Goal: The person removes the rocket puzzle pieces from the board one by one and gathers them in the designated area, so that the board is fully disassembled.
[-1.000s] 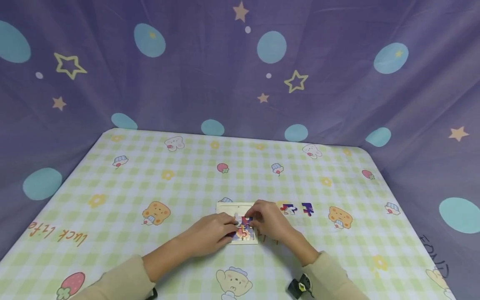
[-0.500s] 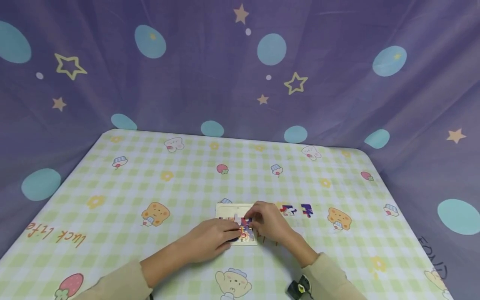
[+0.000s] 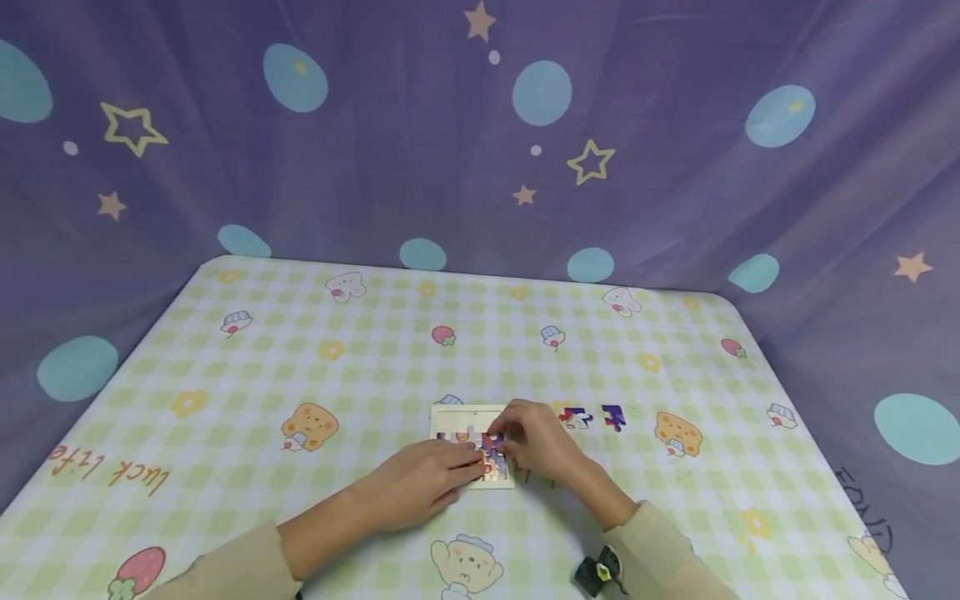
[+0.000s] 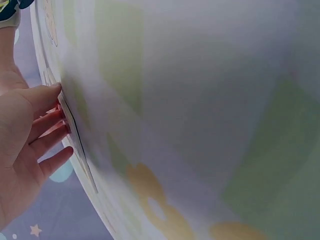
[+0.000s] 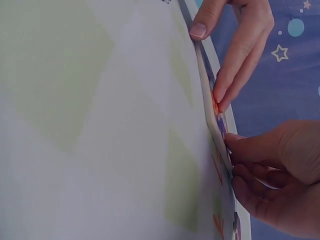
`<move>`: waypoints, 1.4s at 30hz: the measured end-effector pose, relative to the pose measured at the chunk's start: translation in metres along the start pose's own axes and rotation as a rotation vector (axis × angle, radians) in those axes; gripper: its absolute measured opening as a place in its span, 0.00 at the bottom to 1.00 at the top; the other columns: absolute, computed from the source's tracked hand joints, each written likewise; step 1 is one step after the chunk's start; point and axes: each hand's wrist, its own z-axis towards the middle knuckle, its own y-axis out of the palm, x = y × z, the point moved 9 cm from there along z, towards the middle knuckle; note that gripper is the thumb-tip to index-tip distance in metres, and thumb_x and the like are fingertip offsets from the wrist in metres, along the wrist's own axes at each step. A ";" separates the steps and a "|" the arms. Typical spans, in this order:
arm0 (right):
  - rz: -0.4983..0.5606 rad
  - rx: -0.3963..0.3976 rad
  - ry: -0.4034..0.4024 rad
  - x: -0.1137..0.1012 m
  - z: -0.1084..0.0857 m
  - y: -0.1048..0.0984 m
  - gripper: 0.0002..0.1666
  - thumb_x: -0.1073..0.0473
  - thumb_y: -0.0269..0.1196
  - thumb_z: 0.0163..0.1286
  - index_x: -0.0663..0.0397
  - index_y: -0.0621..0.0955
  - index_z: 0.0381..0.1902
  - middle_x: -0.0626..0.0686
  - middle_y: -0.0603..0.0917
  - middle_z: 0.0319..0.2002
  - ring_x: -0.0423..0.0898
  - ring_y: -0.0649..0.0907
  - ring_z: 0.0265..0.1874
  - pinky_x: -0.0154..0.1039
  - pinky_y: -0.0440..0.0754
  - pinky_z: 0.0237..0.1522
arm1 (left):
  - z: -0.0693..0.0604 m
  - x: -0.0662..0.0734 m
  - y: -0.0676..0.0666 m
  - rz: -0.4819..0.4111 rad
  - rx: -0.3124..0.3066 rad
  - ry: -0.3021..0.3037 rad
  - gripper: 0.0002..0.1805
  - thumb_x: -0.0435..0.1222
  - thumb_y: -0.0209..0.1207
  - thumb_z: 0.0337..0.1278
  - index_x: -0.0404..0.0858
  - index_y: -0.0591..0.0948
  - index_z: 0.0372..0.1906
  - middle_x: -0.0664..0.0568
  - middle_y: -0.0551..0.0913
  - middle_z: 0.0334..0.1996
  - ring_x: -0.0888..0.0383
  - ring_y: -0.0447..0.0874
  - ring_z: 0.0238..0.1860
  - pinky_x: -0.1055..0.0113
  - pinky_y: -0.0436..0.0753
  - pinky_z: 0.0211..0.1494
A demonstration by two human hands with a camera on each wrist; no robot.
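In the head view a small pale puzzle tray (image 3: 450, 417) lies on the table, with colourful interlocked pieces (image 3: 492, 467) in its lower part. The left hand (image 3: 420, 483) lies over the tray's left side, its nearly straight fingers resting on the pieces. At the tray's right edge the right hand (image 3: 542, 442) has thumb and forefinger around a purple-red piece (image 3: 492, 439). The left wrist view shows the left hand (image 4: 25, 130) with extended fingers at the tray's edge (image 4: 82, 145). Low at the right, the right hand (image 5: 280, 175) bends its fingers against the tray (image 5: 212, 117).
Two loose puzzle pieces, one red, white and purple (image 3: 576, 417), the other mostly purple (image 3: 613, 417), lie right of the tray. A green-checked cloth (image 3: 375, 375) covers the table, with a purple curtain (image 3: 420, 183) behind. A black device (image 3: 596, 575) sits by the right sleeve.
The left hand has shifted slightly right and toward the near side over the pieces, uncovering some at the tray's left. The right hand has stayed nearly in place.
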 end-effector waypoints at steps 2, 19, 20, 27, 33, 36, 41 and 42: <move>0.000 -0.009 0.002 0.000 0.001 0.000 0.10 0.69 0.70 0.55 0.52 0.86 0.36 0.48 0.85 0.33 0.37 0.76 0.29 0.25 0.76 0.31 | 0.001 0.000 0.001 0.001 -0.025 -0.008 0.23 0.40 0.56 0.65 0.43 0.76 0.63 0.51 0.76 0.65 0.55 0.75 0.65 0.57 0.77 0.67; 0.028 -0.042 0.021 -0.001 0.005 -0.001 0.10 0.66 0.71 0.54 0.52 0.87 0.36 0.49 0.84 0.32 0.36 0.73 0.24 0.26 0.73 0.25 | 0.005 -0.002 0.002 -0.014 -0.092 -0.033 0.22 0.41 0.55 0.66 0.43 0.75 0.64 0.52 0.75 0.66 0.57 0.73 0.67 0.60 0.75 0.69; 0.026 -0.044 0.024 -0.001 0.005 0.000 0.10 0.66 0.71 0.54 0.52 0.87 0.36 0.49 0.83 0.32 0.36 0.73 0.24 0.26 0.73 0.25 | 0.005 -0.002 0.002 -0.017 -0.095 -0.034 0.22 0.41 0.54 0.67 0.43 0.75 0.64 0.52 0.75 0.66 0.57 0.73 0.67 0.60 0.74 0.69; 0.010 -0.050 0.034 -0.001 0.005 0.002 0.09 0.66 0.71 0.55 0.52 0.87 0.36 0.48 0.83 0.32 0.35 0.73 0.24 0.26 0.73 0.25 | 0.005 -0.001 0.001 -0.005 -0.097 -0.033 0.22 0.41 0.55 0.66 0.43 0.75 0.63 0.52 0.76 0.65 0.57 0.74 0.67 0.61 0.75 0.69; -0.009 -0.042 0.031 -0.002 0.007 0.003 0.08 0.66 0.71 0.55 0.53 0.86 0.33 0.49 0.82 0.31 0.36 0.73 0.25 0.26 0.72 0.26 | 0.005 0.000 0.001 0.004 -0.096 -0.040 0.22 0.42 0.55 0.66 0.43 0.76 0.63 0.52 0.76 0.65 0.57 0.74 0.67 0.61 0.75 0.69; -0.015 -0.042 0.045 -0.002 0.008 0.004 0.07 0.67 0.71 0.55 0.53 0.86 0.32 0.49 0.82 0.31 0.37 0.73 0.26 0.26 0.71 0.26 | 0.005 0.002 0.001 0.049 -0.091 -0.026 0.23 0.43 0.56 0.65 0.43 0.76 0.63 0.51 0.76 0.64 0.56 0.74 0.66 0.61 0.76 0.68; -0.022 -0.044 0.070 -0.002 0.009 0.004 0.06 0.66 0.71 0.55 0.53 0.85 0.31 0.49 0.81 0.30 0.38 0.73 0.26 0.26 0.71 0.27 | 0.004 0.004 0.002 0.100 -0.086 -0.011 0.24 0.44 0.56 0.64 0.43 0.76 0.63 0.52 0.77 0.64 0.56 0.74 0.66 0.62 0.76 0.68; -0.023 -0.047 0.077 -0.002 0.009 0.005 0.06 0.66 0.71 0.55 0.53 0.85 0.31 0.49 0.81 0.30 0.38 0.73 0.26 0.26 0.71 0.27 | 0.004 0.004 0.003 0.103 -0.088 -0.011 0.24 0.44 0.56 0.65 0.44 0.75 0.64 0.52 0.76 0.64 0.56 0.74 0.66 0.62 0.76 0.68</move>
